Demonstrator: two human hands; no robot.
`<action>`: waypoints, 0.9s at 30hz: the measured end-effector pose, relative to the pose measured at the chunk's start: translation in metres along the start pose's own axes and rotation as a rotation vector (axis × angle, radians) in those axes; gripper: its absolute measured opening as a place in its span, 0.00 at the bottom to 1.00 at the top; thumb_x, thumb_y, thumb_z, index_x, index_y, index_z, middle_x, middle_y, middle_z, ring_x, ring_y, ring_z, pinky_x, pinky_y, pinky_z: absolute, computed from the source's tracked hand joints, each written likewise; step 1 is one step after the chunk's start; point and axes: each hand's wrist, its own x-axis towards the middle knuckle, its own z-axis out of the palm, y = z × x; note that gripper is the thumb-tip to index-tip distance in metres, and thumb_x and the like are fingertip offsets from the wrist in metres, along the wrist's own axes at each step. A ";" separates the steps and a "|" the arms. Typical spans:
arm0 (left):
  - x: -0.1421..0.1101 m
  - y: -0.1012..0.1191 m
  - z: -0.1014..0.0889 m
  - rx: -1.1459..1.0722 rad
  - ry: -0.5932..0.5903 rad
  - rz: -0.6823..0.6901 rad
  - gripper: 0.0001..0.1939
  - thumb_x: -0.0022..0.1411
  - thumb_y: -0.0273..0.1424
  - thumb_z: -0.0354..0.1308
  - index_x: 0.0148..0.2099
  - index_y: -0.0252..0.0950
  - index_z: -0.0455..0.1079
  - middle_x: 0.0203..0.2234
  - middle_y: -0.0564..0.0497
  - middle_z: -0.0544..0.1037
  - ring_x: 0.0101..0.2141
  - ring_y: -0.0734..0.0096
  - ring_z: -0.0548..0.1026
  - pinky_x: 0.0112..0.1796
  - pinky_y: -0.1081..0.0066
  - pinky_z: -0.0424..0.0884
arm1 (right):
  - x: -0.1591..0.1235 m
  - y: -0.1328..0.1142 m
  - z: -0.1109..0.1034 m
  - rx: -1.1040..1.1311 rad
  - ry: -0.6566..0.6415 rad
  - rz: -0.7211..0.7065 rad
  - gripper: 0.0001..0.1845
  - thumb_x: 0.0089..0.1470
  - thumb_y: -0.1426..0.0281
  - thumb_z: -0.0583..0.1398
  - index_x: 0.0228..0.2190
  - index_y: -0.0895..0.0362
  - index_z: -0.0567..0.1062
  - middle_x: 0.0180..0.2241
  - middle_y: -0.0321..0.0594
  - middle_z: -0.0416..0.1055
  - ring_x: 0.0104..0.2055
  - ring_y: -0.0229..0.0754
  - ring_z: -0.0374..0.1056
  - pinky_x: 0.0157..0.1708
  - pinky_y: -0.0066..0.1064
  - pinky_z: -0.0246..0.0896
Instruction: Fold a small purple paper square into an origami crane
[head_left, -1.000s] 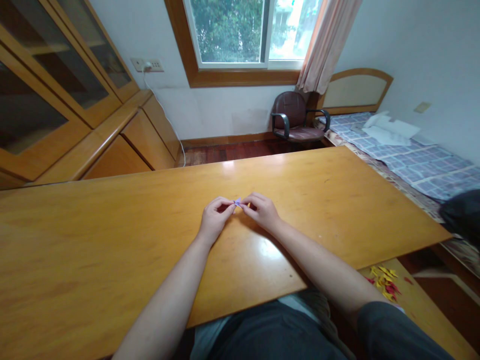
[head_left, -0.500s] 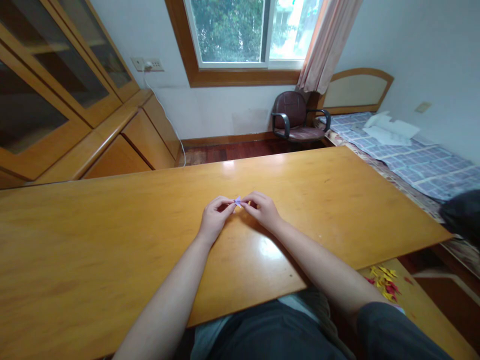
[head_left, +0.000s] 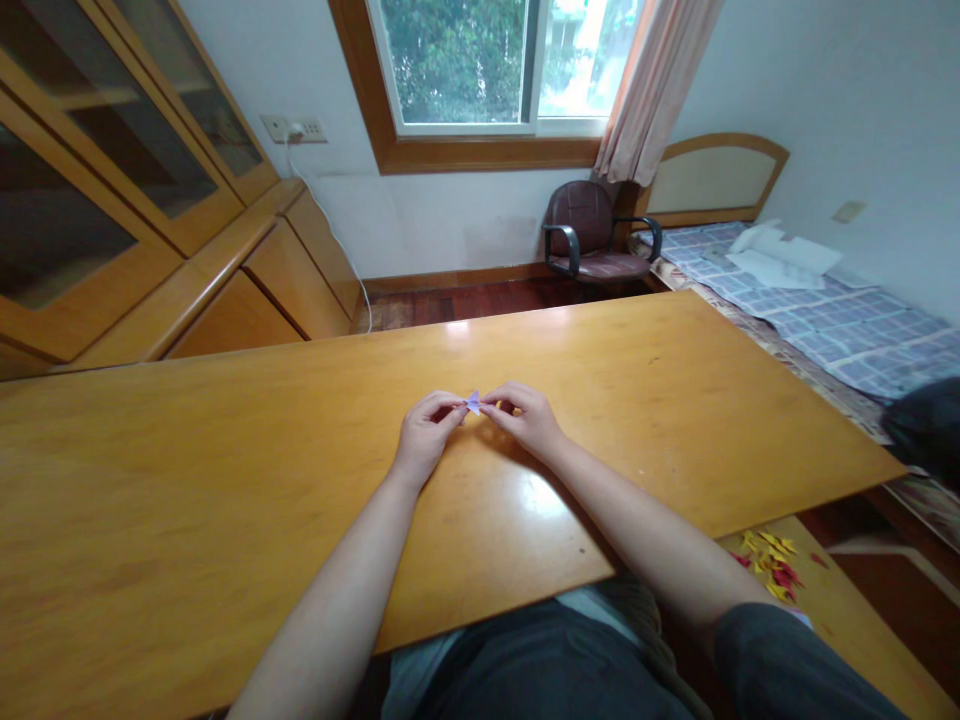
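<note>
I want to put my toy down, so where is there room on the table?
The table is bare left of the left hand, and between the right hand and the bed. It's tight between the hands, around the purple paper. Yellow and red bits crowd the lower board.

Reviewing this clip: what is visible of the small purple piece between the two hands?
The small, light purple, folded-looking piece appears to be thin paper, with pointed tips showing up and down between the fingertips. The bare left hand pinches one side and the bare right hand the other, so its ends are partly hidden. It is over the glossy yellow-brown wooden table; whether it touches the surface, and its exact folds, cannot be told at this size.
</note>
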 end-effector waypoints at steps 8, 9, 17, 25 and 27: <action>0.000 0.000 -0.001 -0.020 -0.008 -0.039 0.06 0.56 0.35 0.66 0.34 0.37 0.77 0.29 0.51 0.76 0.30 0.71 0.73 0.34 0.72 0.70 | 0.000 -0.004 -0.001 0.028 -0.019 0.075 0.11 0.59 0.62 0.63 0.34 0.56 0.81 0.28 0.39 0.74 0.28 0.37 0.66 0.29 0.29 0.62; 0.000 0.001 -0.001 -0.023 -0.012 -0.042 0.06 0.56 0.35 0.66 0.33 0.37 0.77 0.29 0.51 0.76 0.30 0.71 0.73 0.34 0.72 0.70 | 0.000 -0.004 -0.001 0.044 -0.016 0.082 0.11 0.59 0.62 0.63 0.33 0.56 0.81 0.28 0.39 0.74 0.27 0.37 0.66 0.29 0.29 0.62; -0.001 0.000 -0.001 -0.029 -0.022 -0.046 0.06 0.55 0.34 0.66 0.33 0.37 0.77 0.29 0.51 0.76 0.31 0.70 0.73 0.35 0.72 0.69 | 0.000 -0.003 0.000 0.122 -0.015 0.151 0.13 0.58 0.60 0.63 0.32 0.57 0.80 0.28 0.39 0.74 0.26 0.37 0.66 0.27 0.28 0.61; 0.000 0.000 -0.001 0.004 -0.031 -0.035 0.06 0.55 0.35 0.66 0.33 0.37 0.77 0.29 0.51 0.76 0.32 0.69 0.74 0.35 0.71 0.70 | 0.001 -0.002 0.000 0.036 -0.002 0.082 0.09 0.58 0.63 0.64 0.31 0.56 0.80 0.27 0.38 0.74 0.26 0.36 0.64 0.28 0.28 0.61; 0.000 0.000 -0.002 0.017 -0.033 -0.028 0.06 0.56 0.35 0.66 0.33 0.37 0.77 0.29 0.50 0.77 0.32 0.68 0.74 0.36 0.70 0.70 | 0.000 0.000 0.001 0.020 -0.003 0.081 0.09 0.58 0.63 0.63 0.31 0.56 0.80 0.27 0.38 0.74 0.26 0.36 0.64 0.28 0.28 0.61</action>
